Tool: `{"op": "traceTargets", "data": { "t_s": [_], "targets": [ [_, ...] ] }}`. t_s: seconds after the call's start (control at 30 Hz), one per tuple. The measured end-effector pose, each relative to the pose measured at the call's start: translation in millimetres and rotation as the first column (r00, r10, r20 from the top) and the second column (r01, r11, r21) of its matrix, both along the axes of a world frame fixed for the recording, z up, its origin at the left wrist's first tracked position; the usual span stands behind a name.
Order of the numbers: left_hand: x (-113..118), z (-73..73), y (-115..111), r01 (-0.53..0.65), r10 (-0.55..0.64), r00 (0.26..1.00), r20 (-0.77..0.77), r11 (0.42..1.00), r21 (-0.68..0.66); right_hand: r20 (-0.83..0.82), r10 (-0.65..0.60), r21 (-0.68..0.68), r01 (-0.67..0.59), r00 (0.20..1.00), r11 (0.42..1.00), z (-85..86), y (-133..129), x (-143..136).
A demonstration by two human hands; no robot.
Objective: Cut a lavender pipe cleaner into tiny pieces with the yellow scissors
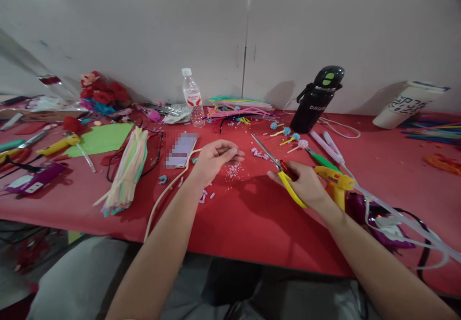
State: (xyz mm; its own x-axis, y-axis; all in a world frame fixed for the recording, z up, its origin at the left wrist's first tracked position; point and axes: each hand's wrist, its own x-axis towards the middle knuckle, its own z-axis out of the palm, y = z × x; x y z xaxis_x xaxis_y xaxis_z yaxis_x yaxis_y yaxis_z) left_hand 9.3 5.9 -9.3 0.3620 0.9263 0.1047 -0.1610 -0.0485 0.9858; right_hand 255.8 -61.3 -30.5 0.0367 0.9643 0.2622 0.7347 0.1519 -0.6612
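My right hand grips a pair of scissors with yellow and red handles, its blades pointing up and left over the red table. Thumb and fingers of my left hand are pinched together; anything between them is too small to make out. Just below and right of that hand lies a scatter of tiny pale pink clippings. Short pink-purple pieces lie near the scissor tips. Behind the right hand are small pompom-headed stems, two blue and one pink.
A phone and cable lie left of my left hand, near a bundle of pale pipe cleaners. A yellow glue gun lies beside my right wrist. Behind stand a plastic bottle, a black flask and a white cup.
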Motion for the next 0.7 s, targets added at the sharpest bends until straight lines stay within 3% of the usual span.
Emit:
{"op": "traceTargets", "data": {
  "t_s": [0.27,0.7],
  "targets": [
    [-0.3,1.7,1.2,-0.204,0.214,0.969,0.122,0.975,-0.089,0.037,0.050,-0.012,-0.049,0.998,0.999,-5.3,-3.7,-2.6],
    [0.1,-6.2,-1.2,-0.277,0.277,0.961,0.003,0.961,-0.020,0.110,0.061,-0.066,-0.054,0.992,0.996,-1.4,-7.4,-9.0]
  ]
}}
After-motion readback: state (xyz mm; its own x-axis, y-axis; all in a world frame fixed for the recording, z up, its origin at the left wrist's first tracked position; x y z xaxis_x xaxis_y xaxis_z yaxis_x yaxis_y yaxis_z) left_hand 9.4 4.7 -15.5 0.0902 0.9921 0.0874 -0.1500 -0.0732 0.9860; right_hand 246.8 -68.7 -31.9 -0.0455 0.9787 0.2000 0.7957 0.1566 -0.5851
